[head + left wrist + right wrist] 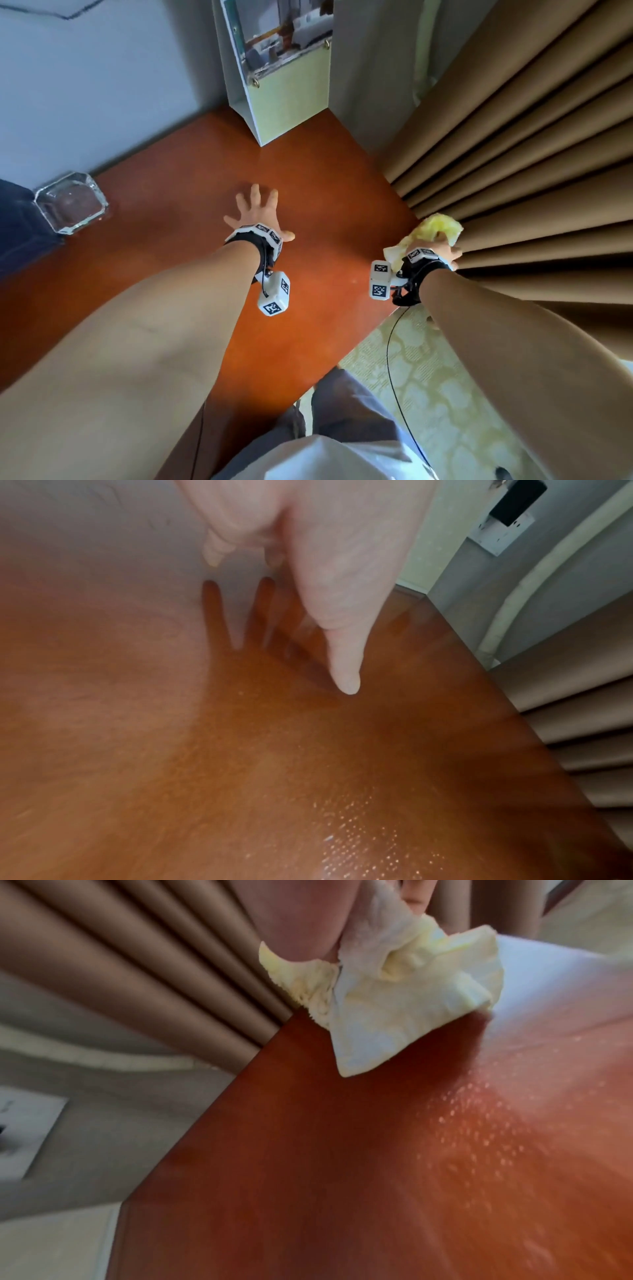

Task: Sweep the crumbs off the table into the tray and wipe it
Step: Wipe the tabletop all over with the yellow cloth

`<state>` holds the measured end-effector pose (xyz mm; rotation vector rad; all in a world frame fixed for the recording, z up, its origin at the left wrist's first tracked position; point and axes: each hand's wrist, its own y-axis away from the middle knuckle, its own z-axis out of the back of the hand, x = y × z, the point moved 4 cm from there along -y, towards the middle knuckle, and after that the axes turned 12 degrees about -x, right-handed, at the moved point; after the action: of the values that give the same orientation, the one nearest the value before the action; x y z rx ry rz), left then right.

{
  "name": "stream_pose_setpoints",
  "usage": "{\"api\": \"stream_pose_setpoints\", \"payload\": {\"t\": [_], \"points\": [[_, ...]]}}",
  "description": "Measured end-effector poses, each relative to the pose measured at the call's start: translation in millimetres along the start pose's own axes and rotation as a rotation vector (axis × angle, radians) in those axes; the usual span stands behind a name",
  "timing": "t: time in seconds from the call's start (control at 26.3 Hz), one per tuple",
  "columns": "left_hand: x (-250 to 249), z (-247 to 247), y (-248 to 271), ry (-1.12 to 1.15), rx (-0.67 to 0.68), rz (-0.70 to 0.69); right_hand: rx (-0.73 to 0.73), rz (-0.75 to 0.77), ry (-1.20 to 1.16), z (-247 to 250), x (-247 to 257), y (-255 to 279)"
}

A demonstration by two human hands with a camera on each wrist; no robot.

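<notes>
Yellow cloth (438, 228): my right grip (442, 248) clenches it at the counter's (191, 192) right edge;
Left grip (257, 214): released, fingers spread mid-counter

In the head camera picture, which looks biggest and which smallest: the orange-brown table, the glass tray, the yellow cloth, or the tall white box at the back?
As they look in the head view:
1. table, by far
2. tall white box
3. glass tray
4. yellow cloth, partly hidden in the right hand, so its true size is unsure.

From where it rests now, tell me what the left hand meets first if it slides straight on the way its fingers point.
Likely the white upright stand at the table's far edge; the left hand has only bare wood ahead until then, though depth is uncertain.
</notes>
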<state>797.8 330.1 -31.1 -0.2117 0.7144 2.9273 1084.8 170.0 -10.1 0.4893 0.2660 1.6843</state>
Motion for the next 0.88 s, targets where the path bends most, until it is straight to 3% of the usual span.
{"api": "stream_pose_setpoints", "payload": {"t": [0.11,0.19,0.23,0.27,0.34,0.46,0.61,0.88], "points": [[-12.1,-3.2,-7.4,-0.007,0.010,0.008,0.085,-0.015,0.133,15.8,-1.5,22.0],[-15.7,-4.5,-11.0,-0.009,0.019,0.022,0.087,-0.157,-0.069,21.0,-4.0,33.5],[-17.0,-4.9,-12.5,-0.011,0.027,0.027,0.134,-0.144,-0.158,3.3,-13.1,18.7],[-18.2,-4.8,-13.6,-0.013,0.037,0.031,0.089,-0.187,-0.252,-6.6,-18.6,8.2],[-18.1,-4.3,-15.5,-0.021,0.051,0.033,-0.011,-0.154,-0.193,-14.6,-8.5,1.8],[-15.4,-3.8,-17.6,-0.041,0.078,0.037,-0.153,0.013,0.021,-23.9,19.3,-6.8],[-16.0,-5.3,-17.8,-0.056,0.092,0.031,-0.105,0.237,0.020,-34.9,66.3,-0.2],[-16.5,-4.4,-19.2,-0.049,0.102,0.048,0.046,0.825,0.147,-72.5,148.6,50.9]]}}
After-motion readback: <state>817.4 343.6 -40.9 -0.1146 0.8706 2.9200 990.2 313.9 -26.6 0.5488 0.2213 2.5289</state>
